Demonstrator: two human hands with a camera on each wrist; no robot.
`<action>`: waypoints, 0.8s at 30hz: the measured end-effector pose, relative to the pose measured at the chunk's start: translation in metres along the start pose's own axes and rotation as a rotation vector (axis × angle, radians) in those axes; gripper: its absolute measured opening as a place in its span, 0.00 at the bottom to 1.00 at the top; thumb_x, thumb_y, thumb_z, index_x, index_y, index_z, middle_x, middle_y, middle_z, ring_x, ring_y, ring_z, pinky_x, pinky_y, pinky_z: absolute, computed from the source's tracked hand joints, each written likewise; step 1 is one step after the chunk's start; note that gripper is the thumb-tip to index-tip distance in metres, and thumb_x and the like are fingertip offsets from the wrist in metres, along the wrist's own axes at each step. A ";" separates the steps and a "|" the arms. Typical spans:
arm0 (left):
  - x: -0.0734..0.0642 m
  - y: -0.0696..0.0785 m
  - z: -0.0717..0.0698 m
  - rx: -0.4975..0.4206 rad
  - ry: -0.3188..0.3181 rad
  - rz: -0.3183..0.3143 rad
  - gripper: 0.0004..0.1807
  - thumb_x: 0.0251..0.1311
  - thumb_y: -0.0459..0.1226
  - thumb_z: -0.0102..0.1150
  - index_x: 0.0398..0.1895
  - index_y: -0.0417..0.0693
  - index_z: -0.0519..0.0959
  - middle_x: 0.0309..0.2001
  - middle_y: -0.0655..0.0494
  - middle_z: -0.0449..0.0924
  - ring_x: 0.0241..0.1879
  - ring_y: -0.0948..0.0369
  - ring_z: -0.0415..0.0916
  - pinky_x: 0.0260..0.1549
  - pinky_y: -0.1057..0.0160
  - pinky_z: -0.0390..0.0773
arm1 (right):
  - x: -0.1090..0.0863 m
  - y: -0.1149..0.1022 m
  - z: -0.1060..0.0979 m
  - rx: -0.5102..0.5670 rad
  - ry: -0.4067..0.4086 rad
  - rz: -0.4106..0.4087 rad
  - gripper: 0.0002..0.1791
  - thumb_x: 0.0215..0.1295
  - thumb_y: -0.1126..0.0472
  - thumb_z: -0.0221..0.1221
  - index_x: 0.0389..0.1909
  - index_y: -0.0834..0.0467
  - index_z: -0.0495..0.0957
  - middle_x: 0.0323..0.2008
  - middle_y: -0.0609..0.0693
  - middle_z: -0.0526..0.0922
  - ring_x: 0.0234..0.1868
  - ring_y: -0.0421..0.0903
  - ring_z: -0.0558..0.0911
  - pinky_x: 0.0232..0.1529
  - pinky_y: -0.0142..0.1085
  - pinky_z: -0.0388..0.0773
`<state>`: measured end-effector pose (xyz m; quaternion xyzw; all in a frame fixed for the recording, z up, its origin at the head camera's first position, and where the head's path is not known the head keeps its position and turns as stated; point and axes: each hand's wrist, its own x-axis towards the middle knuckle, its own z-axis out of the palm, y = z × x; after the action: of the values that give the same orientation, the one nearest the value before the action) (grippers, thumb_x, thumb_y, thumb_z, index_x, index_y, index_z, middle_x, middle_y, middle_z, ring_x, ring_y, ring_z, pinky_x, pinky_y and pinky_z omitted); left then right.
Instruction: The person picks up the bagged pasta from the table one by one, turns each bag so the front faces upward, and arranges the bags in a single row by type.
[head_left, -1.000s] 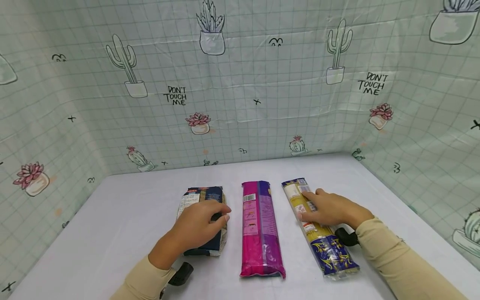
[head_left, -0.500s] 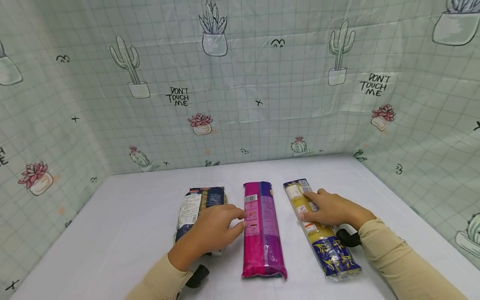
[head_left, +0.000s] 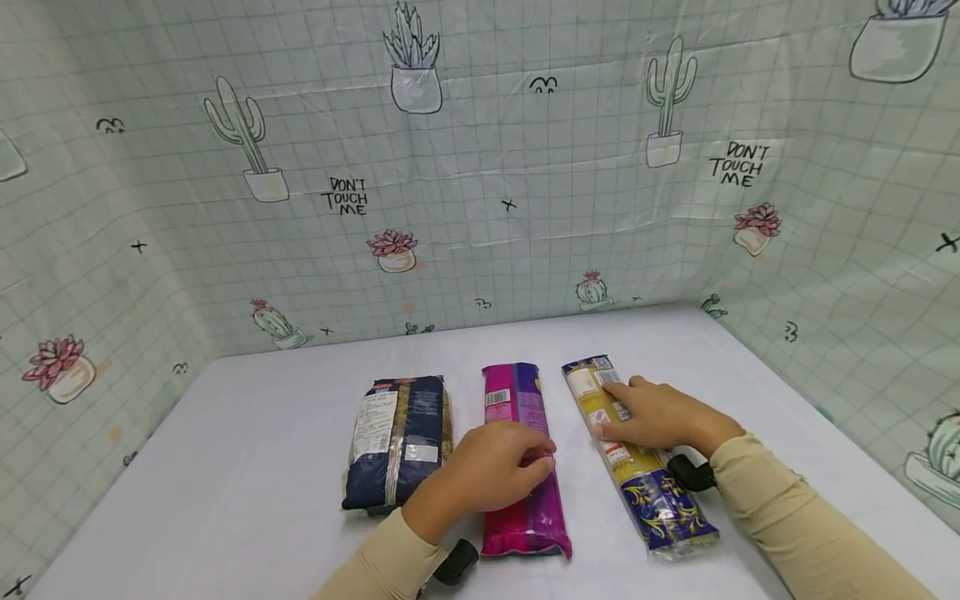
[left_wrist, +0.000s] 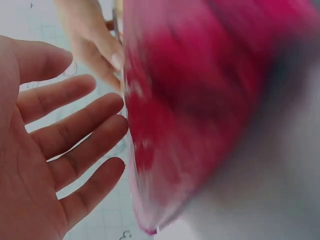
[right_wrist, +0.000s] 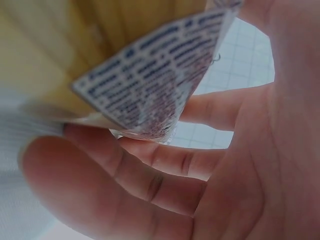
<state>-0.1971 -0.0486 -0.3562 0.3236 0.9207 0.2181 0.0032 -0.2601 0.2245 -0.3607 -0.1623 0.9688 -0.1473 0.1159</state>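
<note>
My left hand (head_left: 491, 467) is over the long pink-and-purple packet (head_left: 521, 404), covering its middle in the head view. In the left wrist view its fingers (left_wrist: 75, 130) are spread and slightly bent, with nothing between them, alongside the blurred pink wrapper (left_wrist: 200, 100). My right hand (head_left: 660, 414) rests across the upper half of a slim yellow-and-blue spaghetti packet (head_left: 671, 508), thumb and index finger on its upper face. The right wrist view has the fingers (right_wrist: 170, 160) reaching past the packet's printed end flap (right_wrist: 155, 75), their tips partly hidden behind it.
A dark blue bag of pasta (head_left: 397, 433) with a white label lies left of the pink packet. All three packs lie side by side on a white table (head_left: 247, 467). A cactus-print cloth (head_left: 465, 167) stands around the back and sides.
My left hand has moved right, from over the dark blue bag to over the pink packet, uncovering the bag. My right hand has stayed on the spaghetti packet.
</note>
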 end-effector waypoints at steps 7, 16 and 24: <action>0.020 0.018 0.014 -0.010 -0.074 -0.002 0.15 0.69 0.49 0.57 0.52 0.57 0.85 0.42 0.71 0.84 0.42 0.73 0.77 0.43 0.67 0.78 | 0.002 0.001 0.001 0.041 -0.003 0.006 0.52 0.60 0.30 0.62 0.74 0.62 0.62 0.53 0.65 0.73 0.34 0.46 0.78 0.29 0.40 0.80; 0.042 0.049 0.030 0.113 -0.200 -0.017 0.18 0.67 0.53 0.57 0.49 0.55 0.87 0.40 0.66 0.83 0.40 0.69 0.77 0.38 0.66 0.78 | 0.001 0.005 0.001 0.081 -0.009 -0.018 0.53 0.61 0.32 0.63 0.74 0.65 0.61 0.54 0.67 0.72 0.33 0.46 0.78 0.27 0.37 0.80; 0.045 0.073 0.040 0.152 -0.226 -0.145 0.23 0.64 0.61 0.57 0.34 0.53 0.85 0.31 0.64 0.77 0.31 0.65 0.71 0.28 0.64 0.74 | 0.001 0.006 -0.001 0.078 0.006 -0.045 0.52 0.62 0.33 0.62 0.73 0.67 0.61 0.51 0.66 0.74 0.34 0.46 0.78 0.30 0.38 0.80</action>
<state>-0.1832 0.0451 -0.3564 0.2780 0.9493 0.1090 0.0979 -0.2629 0.2296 -0.3614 -0.1790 0.9588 -0.1880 0.1157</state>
